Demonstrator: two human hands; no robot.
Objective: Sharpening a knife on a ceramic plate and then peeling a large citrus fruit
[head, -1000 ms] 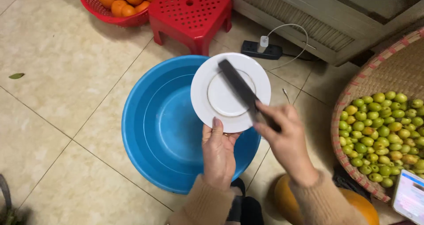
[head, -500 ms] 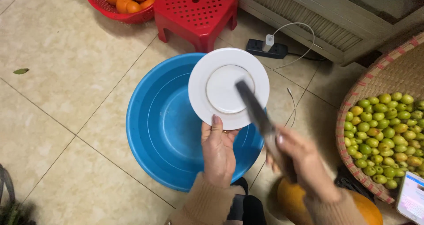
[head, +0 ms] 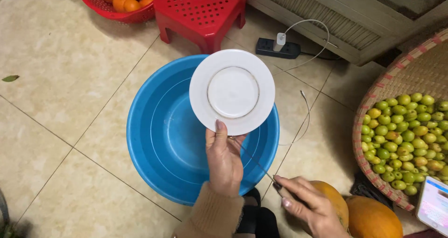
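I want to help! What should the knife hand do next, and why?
Probably swing the knife back up across the plate. The left hand holds the plate bottom-up over the blue basin, and the right hand has the blade low, just under its rim.

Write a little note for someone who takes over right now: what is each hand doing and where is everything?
Left hand: holds the white plate by its lower rim, underside up, above the blue basin.
Right hand: grips the knife, whose thin blade points up-left toward the plate's rim; whether the tip touches the left hand cannot be told.
Nearby: two orange round fruits by the right hand, a woven tray of small green fruits at right, a red stool and a red basket of oranges beyond the basin.
Done: nothing lies on the plate or in the basin. Left: cannot tell.
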